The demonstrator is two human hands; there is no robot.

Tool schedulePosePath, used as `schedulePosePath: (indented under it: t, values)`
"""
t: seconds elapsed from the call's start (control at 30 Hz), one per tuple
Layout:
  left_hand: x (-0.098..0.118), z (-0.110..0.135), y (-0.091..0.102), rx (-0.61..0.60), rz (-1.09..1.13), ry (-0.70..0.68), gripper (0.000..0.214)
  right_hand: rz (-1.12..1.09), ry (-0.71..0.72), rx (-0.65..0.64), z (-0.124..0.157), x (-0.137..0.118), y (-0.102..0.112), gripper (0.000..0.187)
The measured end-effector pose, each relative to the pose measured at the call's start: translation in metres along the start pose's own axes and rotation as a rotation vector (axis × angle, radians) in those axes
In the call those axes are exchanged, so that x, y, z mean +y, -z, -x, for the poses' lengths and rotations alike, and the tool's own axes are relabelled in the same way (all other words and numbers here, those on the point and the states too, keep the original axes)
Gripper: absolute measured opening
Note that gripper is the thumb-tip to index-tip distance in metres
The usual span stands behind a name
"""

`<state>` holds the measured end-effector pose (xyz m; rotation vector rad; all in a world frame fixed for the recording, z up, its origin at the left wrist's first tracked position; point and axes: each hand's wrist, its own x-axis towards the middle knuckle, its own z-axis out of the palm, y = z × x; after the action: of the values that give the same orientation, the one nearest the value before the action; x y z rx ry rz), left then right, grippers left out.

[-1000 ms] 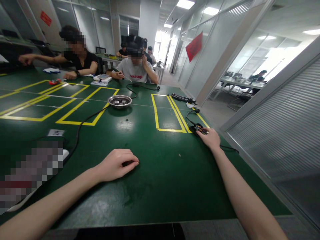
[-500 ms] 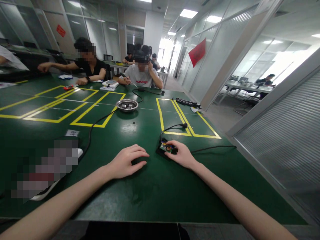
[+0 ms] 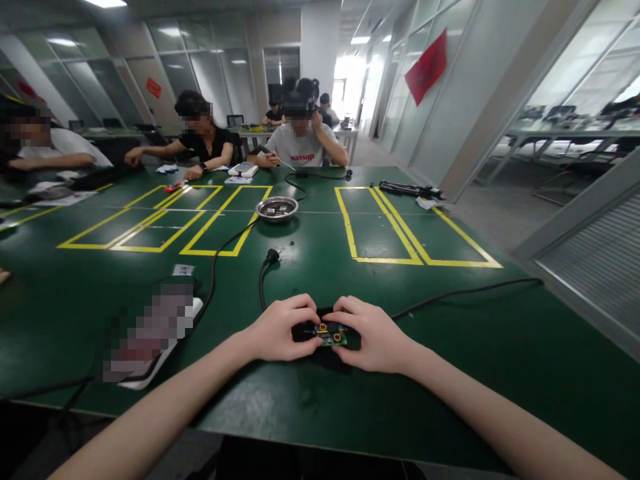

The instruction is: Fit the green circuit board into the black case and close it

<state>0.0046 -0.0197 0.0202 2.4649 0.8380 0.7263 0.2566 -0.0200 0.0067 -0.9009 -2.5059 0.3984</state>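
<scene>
A small green circuit board (image 3: 331,337) with copper coils lies low in front of me, over a black casing (image 3: 334,361) on the table. My left hand (image 3: 285,329) pinches the board's left end between thumb and fingers. From the opposite side, my right hand (image 3: 377,335) grips its right end, fingers curled. The hands hide both ends of the board and much of the casing. A black cord with a plug (image 3: 273,256) rises behind my left hand. Another black cable (image 3: 465,291) runs off to the right from behind my right hand.
A metal bowl (image 3: 277,209) holding small metal parts stands farther back on the green table (image 3: 240,400). A white power strip (image 3: 145,379), partly blurred out, lies at left. Yellow tape (image 3: 390,262) marks rectangles. A black folded tripod-like item (image 3: 410,190) lies back right. Several people sit beyond.
My left hand has moved right and closed on the board. The board and my right hand are nearer to me, and the plug has swung to the left. The view has turned left.
</scene>
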Motion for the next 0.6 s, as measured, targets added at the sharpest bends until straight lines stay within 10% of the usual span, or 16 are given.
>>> schedulePosePath:
  t: [0.3, 0.6]
  values:
    - [-0.009, -0.002, 0.002, 0.017, 0.002, 0.016, 0.016, 0.050, -0.062, 0.007, 0.000, 0.015, -0.005, 0.087]
    - [-0.025, -0.005, 0.006, 0.029, -0.146, 0.089, 0.014, -0.031, 0.019, 0.022, -0.003, 0.021, -0.003, 0.067]
